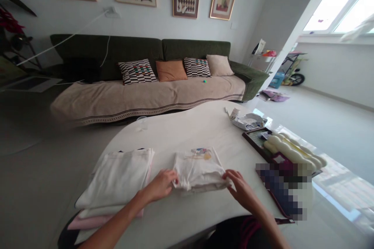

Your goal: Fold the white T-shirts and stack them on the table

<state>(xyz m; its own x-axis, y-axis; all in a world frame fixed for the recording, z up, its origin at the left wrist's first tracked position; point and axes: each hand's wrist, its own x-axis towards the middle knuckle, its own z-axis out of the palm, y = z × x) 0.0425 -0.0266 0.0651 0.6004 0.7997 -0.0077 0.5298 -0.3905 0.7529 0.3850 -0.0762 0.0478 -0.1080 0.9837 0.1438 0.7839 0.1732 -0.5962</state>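
Observation:
A white garment [198,167], folded into a rough rectangle with a printed picture on its upper part, lies on the white table in front of me. My left hand [163,183] pinches its near left corner. At the near right corner, my right hand [237,186] has its fingers closed on the cloth. The garment's near edge looks bunched and slightly raised. To the left of my left hand is a stack of folded clothes [117,177], mostly white with a pink piece low in the pile.
On the table's right stand a dark tray [254,142], a pale yellow wavy box [292,151] and a crumpled white package [249,121]. A clear cup [142,123] sits near the far left edge. Beyond is a green sofa [140,50] with cushions.

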